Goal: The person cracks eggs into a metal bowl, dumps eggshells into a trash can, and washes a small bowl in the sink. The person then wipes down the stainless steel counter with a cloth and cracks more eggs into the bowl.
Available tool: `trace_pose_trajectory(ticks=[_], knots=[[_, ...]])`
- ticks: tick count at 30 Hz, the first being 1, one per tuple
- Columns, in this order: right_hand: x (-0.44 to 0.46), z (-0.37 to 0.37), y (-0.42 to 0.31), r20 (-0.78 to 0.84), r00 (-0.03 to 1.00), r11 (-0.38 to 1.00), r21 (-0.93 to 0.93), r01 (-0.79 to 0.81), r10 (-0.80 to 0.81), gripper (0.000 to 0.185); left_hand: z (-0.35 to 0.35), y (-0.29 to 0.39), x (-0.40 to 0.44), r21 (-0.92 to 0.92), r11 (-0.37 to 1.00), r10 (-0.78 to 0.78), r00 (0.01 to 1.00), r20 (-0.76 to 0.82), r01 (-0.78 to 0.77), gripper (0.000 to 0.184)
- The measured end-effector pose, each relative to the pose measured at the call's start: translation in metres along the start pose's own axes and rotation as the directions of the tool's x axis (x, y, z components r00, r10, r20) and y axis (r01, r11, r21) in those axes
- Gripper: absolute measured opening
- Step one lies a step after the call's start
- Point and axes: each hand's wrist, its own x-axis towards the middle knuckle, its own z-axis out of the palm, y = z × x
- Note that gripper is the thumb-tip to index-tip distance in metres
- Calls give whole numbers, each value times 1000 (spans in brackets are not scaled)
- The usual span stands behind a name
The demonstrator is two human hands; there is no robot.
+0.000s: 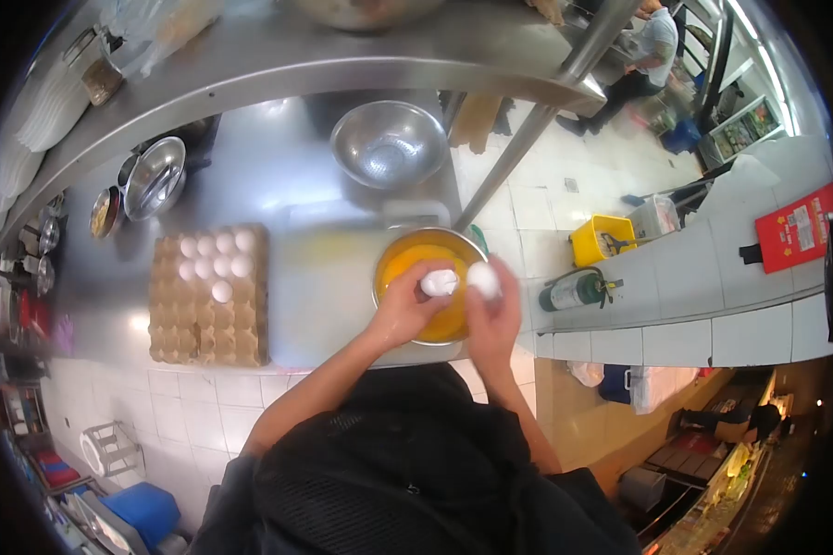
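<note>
Head camera, looking down: our left hand (404, 302) holds a white egg (438, 283) over the metal bowl (407, 238), thumb and fingers closed round its shell. Our right hand (496, 319) has a second egg (482, 278) just beside it, near the bowl's right rim; those fingers are a little blurred but look narrowed round the shell. Yellow liquid (423, 254) lies in the bowl below. The left egg's outline looks uneven — we cannot tell whether its shell is broken.

We judge each egg light, stiff outside and fragile, perhaps slippery where the shell is wet. We would take hold round the widest part, thumb opposite the fingertips, spreading the pressure — a hard pinch at one spot could crush it. To our left, on the metal counter (268, 139), nine more eggs (222, 266) sit in a cardboard tray (176, 324); each offers its exposed top to grasp.
</note>
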Motion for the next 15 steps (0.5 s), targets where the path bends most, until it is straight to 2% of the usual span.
trace_pose_trajectory(ticks=[1, 2, 3, 4, 5, 7, 8, 10, 11, 13, 14, 15], knots=[[0, -2, 0, 3, 1000, 1000, 2, -9, 9, 37, -1, 1, -2, 26, 999, -31, 999, -27, 32, 50], [6, -7, 1, 23, 957, 931, 225, -287, 289, 34, -3, 2, -3, 28, 999, -34, 999, -28, 34, 50], [12, -11, 2, 103, 841, 743, 421, -521, 531, 32, -4, 4, -3, 7, 1000, -26, 999, -48, 26, 47], [14, -10, 8, 114, 810, 668, 505, -546, 575, 29, -5, 6, -2, -15, 1000, -19, 998, -67, 18, 44], [14, -13, 13, 117, 810, 668, 505, -547, 575, 29, -7, 5, -2, -15, 1000, -18, 997, -70, 17, 44], [14, -19, 20, 265, 752, 683, 315, -659, 603, 30, -12, 2, -1, -176, 984, 6, 996, -84, -21, 38], [14, -15, 15, 268, 751, 683, 312, -661, 604, 30, -11, 0, -1, -178, 984, 6, 996, -87, -22, 38], [11, 1, 1, 284, 726, 736, 88, -671, 627, 31, -5, -4, -3, -163, 977, 121, 985, -125, -140, 37], [9, 5, 1, 284, 725, 736, 89, -671, 627, 31, -2, -1, -5, -162, 977, 120, 985, -124, -140, 37], [7, 12, 2, 234, 760, 706, 282, -649, 606, 33, 1, 7, -9, -108, 992, 60, 994, -87, -69, 40], [6, 12, 5, 236, 760, 705, 284, -650, 606, 33, -1, 5, -10, -104, 992, 60, 994, -88, -69, 40], [7, 12, 11, 167, 900, 902, 91, -422, 404, 34, -4, 1, -10, -17, 998, 54, 995, -89, -56, 41]])
